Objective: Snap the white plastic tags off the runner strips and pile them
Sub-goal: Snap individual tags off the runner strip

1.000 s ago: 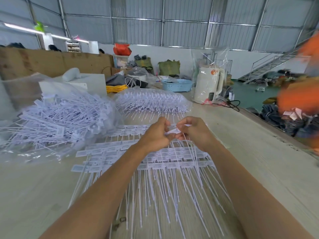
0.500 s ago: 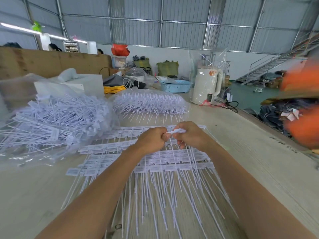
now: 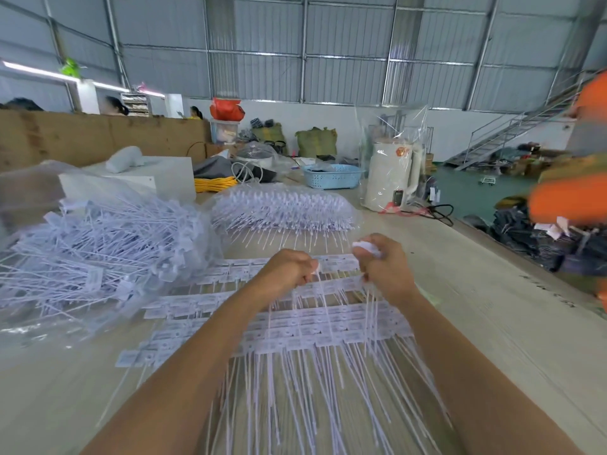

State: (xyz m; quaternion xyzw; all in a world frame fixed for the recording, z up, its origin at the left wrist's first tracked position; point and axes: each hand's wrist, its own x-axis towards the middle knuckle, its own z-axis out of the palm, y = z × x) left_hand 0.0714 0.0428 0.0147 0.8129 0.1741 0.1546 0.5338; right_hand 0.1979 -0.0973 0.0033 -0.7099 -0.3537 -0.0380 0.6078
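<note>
At frame centre, your left hand (image 3: pixel 289 269) pinches a strip (image 3: pixel 328 292) while your right hand (image 3: pixel 382 266) grips freed tags (image 3: pixel 366 247); next, drop them on the pile (image 3: pixel 98 257).

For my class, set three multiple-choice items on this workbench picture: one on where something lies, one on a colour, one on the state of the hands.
1. Where is the loose heap of tags in clear plastic?
A. left of the hands
B. right of the hands
C. on the floor

2. What colour is the basket?
A. red
B. light blue
C. black

3. What is the right hand doing?
A. lying flat
B. pointing
C. gripping white tags

Answers: 1 A, the heap sits beyond the left hand's side; 2 B, its plastic wall is pale blue; 3 C, white plastic shows in its curled fingers.
</note>
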